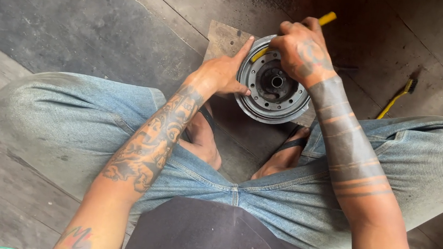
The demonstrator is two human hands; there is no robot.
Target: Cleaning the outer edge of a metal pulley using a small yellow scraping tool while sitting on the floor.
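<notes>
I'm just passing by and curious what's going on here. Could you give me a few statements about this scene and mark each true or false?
1. The right hand grips a yellow-handled tool over the round metal hub. True.
2. The left hand rests in the person's lap. False: it is pressed against the hub's left rim, steadying it.
3. The hub sits on a flat board on the floor. True.
4. A second yellow-handled brush lies on the floor to the right of the hub. True.
5. The person is barefoot. False: both feet wear a dark sandal.
6. The person wears black trousers. False: they wear light blue jeans.
</notes>
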